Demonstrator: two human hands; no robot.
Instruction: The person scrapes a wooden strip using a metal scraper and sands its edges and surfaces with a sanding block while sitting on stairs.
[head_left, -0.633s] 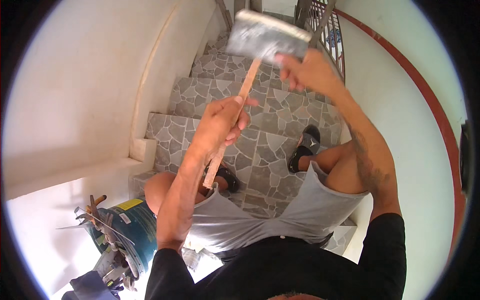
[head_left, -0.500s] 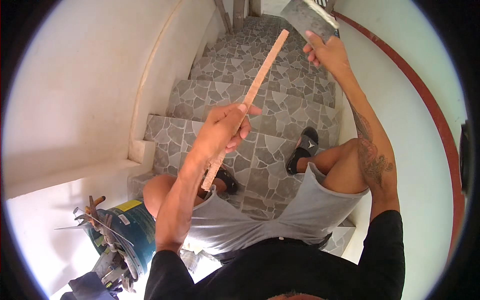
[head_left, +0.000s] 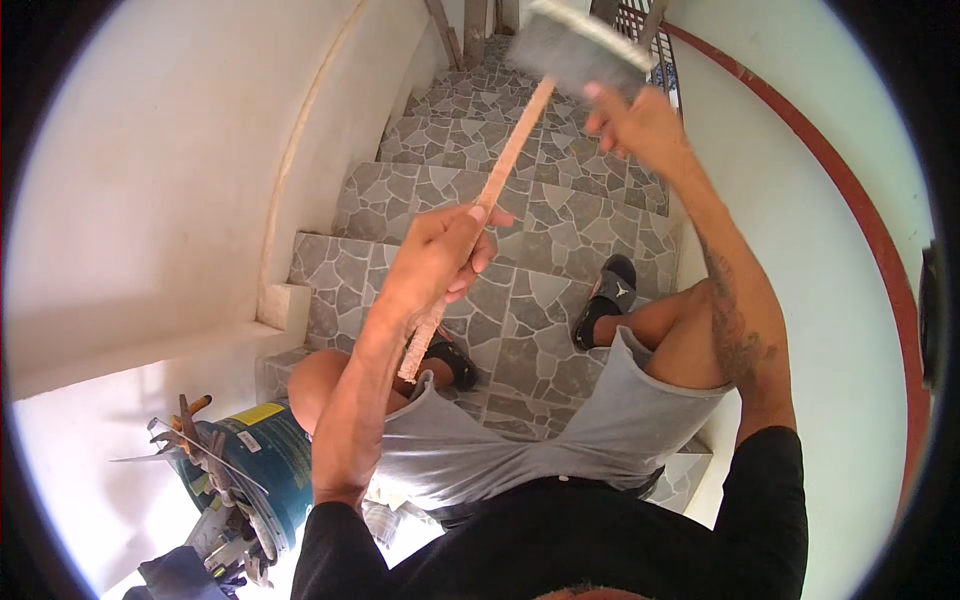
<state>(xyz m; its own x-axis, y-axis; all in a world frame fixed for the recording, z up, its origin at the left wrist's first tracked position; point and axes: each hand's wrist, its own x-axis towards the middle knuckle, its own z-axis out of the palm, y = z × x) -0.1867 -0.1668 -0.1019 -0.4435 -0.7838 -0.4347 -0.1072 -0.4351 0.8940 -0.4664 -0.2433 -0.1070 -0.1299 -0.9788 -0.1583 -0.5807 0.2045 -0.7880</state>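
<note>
My left hand [head_left: 440,255] is closed around a thin, pale wooden stick [head_left: 515,150], which slants up and away to the right. The stick's lower end [head_left: 415,355] looks rough and frayed below the hand. In my closed right hand [head_left: 640,125] is a flat tool with a wide, rectangular grey blade [head_left: 570,52], blurred by motion. A whitish band runs along the blade's far edge, and its handle is hidden by the hand. The stick's far tip meets the blade's near edge in the picture; whether they touch I cannot tell.
Stone-patterned tiled stairs [head_left: 440,185] lie between a pale left wall [head_left: 150,180] and a curved right wall [head_left: 800,260] with a red band [head_left: 850,180]. A dark teal bucket [head_left: 265,450] with several tools stands lower left. My sandalled feet rest on the steps.
The flat tool in my right hand has moved left and its blade now overlaps the stick's tip. My left hand and the stick have shifted slightly left and down.
</note>
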